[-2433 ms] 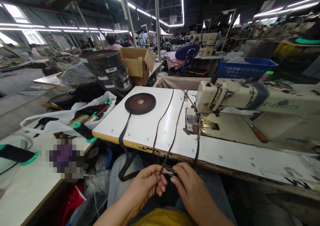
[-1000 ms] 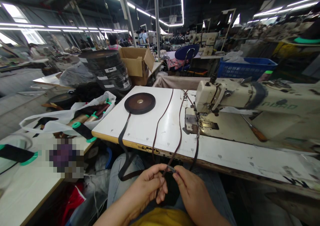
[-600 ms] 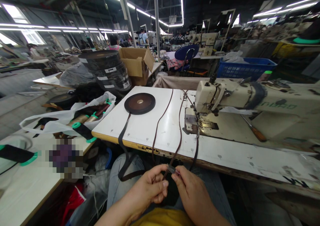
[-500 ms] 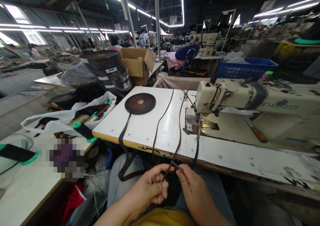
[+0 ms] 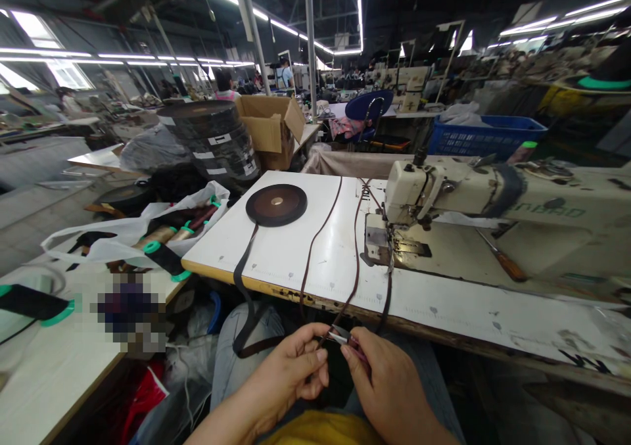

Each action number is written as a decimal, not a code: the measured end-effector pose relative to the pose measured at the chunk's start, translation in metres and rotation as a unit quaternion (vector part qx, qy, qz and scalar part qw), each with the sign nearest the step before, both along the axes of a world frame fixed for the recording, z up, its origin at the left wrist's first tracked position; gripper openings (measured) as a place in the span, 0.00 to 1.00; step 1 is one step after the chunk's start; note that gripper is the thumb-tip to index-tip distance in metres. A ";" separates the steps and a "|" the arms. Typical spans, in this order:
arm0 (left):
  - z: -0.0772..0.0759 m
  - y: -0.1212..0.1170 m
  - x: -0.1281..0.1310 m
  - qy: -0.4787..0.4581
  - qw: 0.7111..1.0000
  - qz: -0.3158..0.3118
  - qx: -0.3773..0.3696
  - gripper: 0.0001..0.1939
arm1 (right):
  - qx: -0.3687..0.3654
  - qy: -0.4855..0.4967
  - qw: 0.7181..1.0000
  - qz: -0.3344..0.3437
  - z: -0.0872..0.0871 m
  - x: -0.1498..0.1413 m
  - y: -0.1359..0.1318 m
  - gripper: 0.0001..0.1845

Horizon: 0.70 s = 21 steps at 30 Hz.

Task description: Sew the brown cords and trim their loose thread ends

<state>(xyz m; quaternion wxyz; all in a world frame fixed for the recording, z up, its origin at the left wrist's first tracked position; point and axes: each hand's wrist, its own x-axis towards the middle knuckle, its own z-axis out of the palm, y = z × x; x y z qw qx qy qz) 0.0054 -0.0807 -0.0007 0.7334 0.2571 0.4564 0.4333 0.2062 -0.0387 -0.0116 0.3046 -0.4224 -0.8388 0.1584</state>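
Note:
In front of my lap, my left hand (image 5: pixel 303 361) is closed on a thin brown cord (image 5: pixel 353 284), pinched between thumb and fingers. My right hand (image 5: pixel 377 366) grips small thread snips (image 5: pixel 340 337) with a pinkish handle, and their pale blades point left, right beside the cord at my left fingertips. The cord runs up over the white table (image 5: pixel 290 254) toward the sewing machine (image 5: pixel 419 192). On the table lies a roll of dark tape (image 5: pixel 276 205); its loose end (image 5: pixel 242 267) drops over the edge and loops across my knee to behind my left hand.
Under the machine arm lies a screwdriver (image 5: pixel 510 264). On a side table to the left are black thread cones (image 5: pixel 165 259) and a white plastic bag (image 5: pixel 133 238). Stacked large rolls (image 5: pixel 211 139) and a cardboard box (image 5: pixel 269 126) stand behind; a blue crate (image 5: pixel 486 136) is at the back right.
The snips have turned in my right hand, and their blades now show beside the cord, closer to my left fingertips. My left hand has hardly moved.

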 end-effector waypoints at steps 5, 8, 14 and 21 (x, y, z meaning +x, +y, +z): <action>0.002 -0.001 0.001 -0.008 1.000 -0.012 0.011 0.28 | 0.013 -0.002 1.000 0.007 0.002 -0.002 -0.001 0.12; 0.001 0.000 0.003 -0.037 0.999 0.000 0.013 0.25 | -0.018 0.016 1.000 0.016 0.001 -0.002 -0.002 0.12; -0.002 -0.002 0.005 -0.041 0.999 -0.010 0.024 0.22 | -0.300 0.202 0.931 0.045 0.002 -0.004 0.003 0.20; 0.006 0.003 0.004 0.028 0.998 -0.031 0.044 0.23 | -0.369 0.236 0.896 0.073 0.005 -0.008 0.009 0.29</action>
